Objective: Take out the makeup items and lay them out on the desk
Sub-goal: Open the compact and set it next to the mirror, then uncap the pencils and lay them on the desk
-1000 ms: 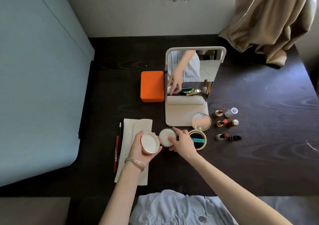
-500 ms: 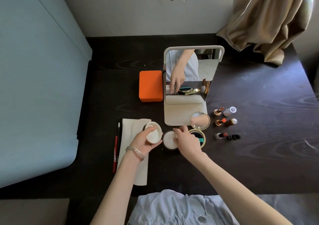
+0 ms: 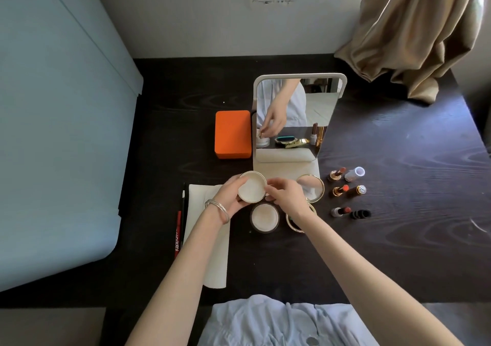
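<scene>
Hands meet over the middle of the dark desk [image 3: 398, 239]. The left hand [image 3: 231, 197], a silver bangle [image 3: 216, 209] on its wrist, grips a round cream lid [image 3: 252, 187] with its fingers curled around the rim, the lid's inside turned up. The right hand [image 3: 285, 195] pinches the lid's right edge between thumb and fingertips. Just near of the lid, the open jar [image 3: 264, 217] of pale powder stands on the desk. To its right lies an open gold compact [image 3: 309, 189], its round mirror tipped up on the far side and its base partly hidden under the right wrist. Further right, 3 uncapped lipsticks [image 3: 338, 190] lie in a column, with their caps [image 3: 354, 173] beside them. A white cloth [image 3: 210, 244] is spread under the left forearm, and 2 pencils [image 3: 180, 229] lie along its left edge. On the far side stand a mirror [image 3: 295, 114] and, left of it, an orange box [image 3: 233, 134].
</scene>
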Demonstrator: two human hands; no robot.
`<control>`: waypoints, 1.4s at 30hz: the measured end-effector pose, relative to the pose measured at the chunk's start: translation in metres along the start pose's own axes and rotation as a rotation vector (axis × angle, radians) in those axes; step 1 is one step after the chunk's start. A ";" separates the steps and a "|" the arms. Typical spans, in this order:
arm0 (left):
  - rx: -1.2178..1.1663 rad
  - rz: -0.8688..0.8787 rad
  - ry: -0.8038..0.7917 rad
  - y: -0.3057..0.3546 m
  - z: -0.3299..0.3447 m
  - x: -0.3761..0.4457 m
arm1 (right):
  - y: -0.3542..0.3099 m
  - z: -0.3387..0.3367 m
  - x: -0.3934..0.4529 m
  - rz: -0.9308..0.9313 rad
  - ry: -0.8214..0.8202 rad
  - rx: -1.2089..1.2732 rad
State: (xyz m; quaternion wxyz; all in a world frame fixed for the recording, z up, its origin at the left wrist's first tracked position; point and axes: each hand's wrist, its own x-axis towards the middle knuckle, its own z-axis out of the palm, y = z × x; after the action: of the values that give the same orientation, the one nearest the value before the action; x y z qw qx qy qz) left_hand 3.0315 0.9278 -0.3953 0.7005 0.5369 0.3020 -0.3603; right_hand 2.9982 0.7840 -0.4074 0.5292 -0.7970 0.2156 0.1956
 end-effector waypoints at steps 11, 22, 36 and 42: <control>0.704 0.052 0.180 -0.002 0.014 0.018 | 0.000 0.003 0.033 0.032 0.070 -0.475; 1.117 0.083 0.236 0.000 0.014 0.007 | -0.006 0.005 0.027 -0.071 0.070 -0.564; 0.954 0.368 0.790 -0.041 -0.089 -0.063 | -0.023 0.066 -0.047 0.142 -0.448 -0.115; 1.021 0.085 0.815 -0.056 -0.126 -0.061 | -0.009 0.090 -0.060 0.112 -0.539 -0.215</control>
State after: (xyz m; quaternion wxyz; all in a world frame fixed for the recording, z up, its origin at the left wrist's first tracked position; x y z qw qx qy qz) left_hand 2.9468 1.0517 -0.4057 0.2004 0.9071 0.3127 -0.1983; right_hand 2.9457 0.8787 -0.4005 0.4683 -0.7546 0.0889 0.4510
